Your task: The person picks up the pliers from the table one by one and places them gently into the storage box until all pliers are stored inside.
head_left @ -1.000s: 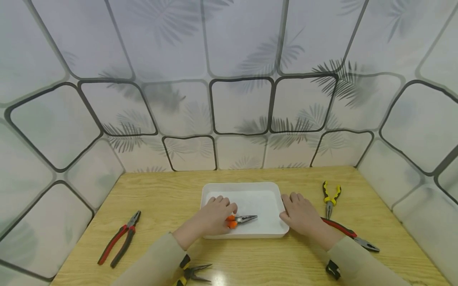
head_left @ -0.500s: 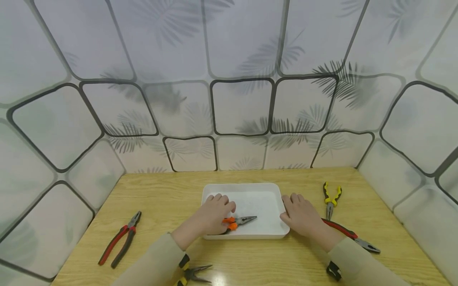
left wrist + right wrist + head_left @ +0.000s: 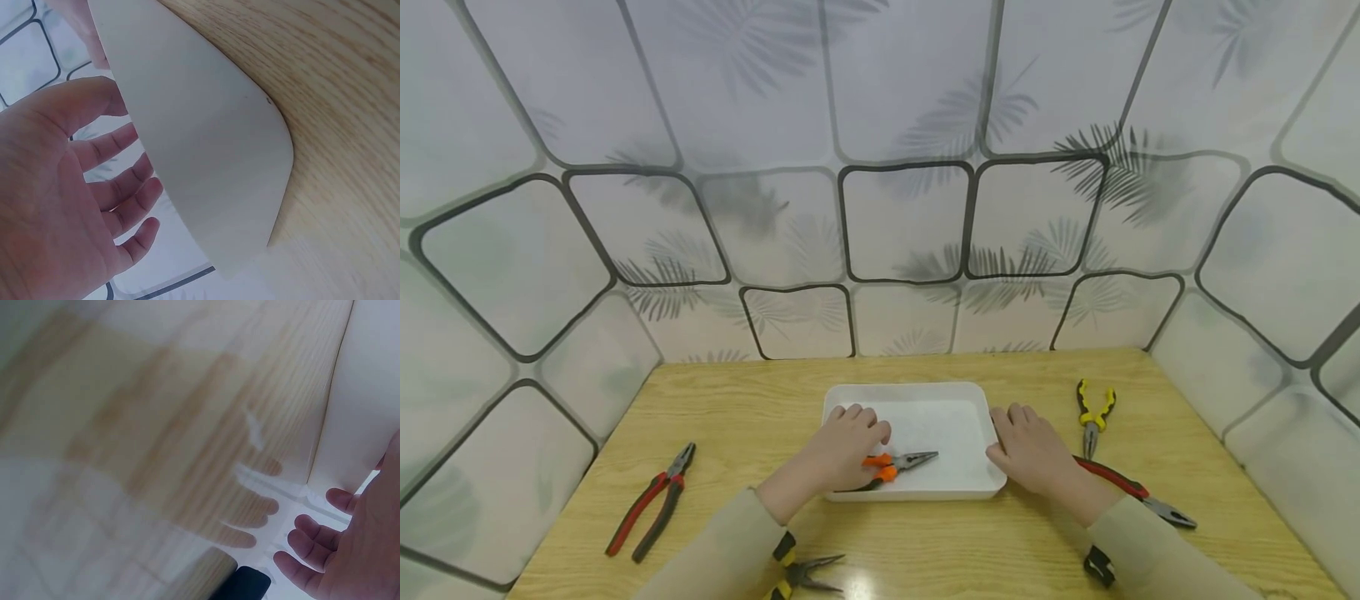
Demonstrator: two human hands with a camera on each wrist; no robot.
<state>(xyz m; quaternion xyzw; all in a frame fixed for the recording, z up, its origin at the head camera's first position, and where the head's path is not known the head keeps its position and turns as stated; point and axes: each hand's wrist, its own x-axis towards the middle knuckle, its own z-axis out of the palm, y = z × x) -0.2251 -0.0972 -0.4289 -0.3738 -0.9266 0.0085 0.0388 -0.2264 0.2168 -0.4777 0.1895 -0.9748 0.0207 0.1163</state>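
A white tray [image 3: 951, 433] stands in the middle of the table. Inside it lie needle-nose pliers with orange and black handles [image 3: 887, 472], jaws pointing right, their handle ends partly hidden by my left hand. The left hand [image 3: 852, 446] hovers over the tray's left part, fingers loosely bent with nothing between them. In the left wrist view the tray's outer wall [image 3: 200, 137] hides some of its fingertips. My right hand [image 3: 1032, 450] holds the tray's right rim, thumb over the edge and index finger at the outer wall [image 3: 362, 406]; its other fingers hang free.
Red-and-black pliers [image 3: 658, 500] lie at left, long-nose pliers with a red handle [image 3: 1161, 507] at right. Yellow-and-black pliers [image 3: 1092, 421] lie at back right; another yellow-handled pair [image 3: 808, 573] is partly under the left sleeve. A black object [image 3: 1099, 567] shows beside the right sleeve.
My left hand has let go of the orange-handled pliers and drawn slightly left, so more of their handles shows. The right hand has stayed at the tray's rim.
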